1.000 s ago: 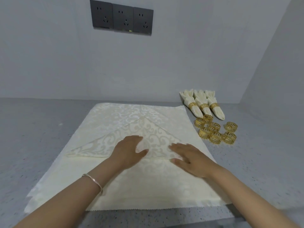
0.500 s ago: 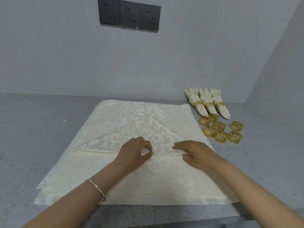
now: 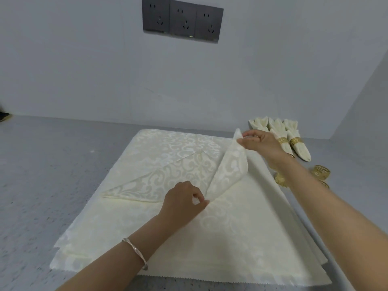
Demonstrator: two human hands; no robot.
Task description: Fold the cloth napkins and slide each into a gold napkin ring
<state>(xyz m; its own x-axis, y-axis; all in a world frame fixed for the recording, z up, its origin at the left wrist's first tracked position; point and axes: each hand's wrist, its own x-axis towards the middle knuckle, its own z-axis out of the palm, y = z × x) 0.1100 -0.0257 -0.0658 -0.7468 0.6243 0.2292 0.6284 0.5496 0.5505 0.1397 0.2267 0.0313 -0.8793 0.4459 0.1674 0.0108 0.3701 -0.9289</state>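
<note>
Cream napkin (image 3: pixel 178 175), left hand (image 3: pixel 184 200) pinching its fold, right hand (image 3: pixel 260 141) pinching its raised corner, near gold-ringed napkins (image 3: pixel 303 151)

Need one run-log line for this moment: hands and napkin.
step: folding | left hand: pinches triangle-folded napkin at base middle | right hand: pinches its right corner, raised | gold napkin rings: loose, untouched

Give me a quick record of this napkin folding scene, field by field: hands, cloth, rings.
surface: grey countertop
working piece: triangle-folded napkin on the napkin stack
left hand: pinches the napkin's near edge at the middle
right hand: pinches its right corner, raised off the stack
done: ringed napkins, back right
spare: loose gold rings, partly hidden, count unclear
</note>
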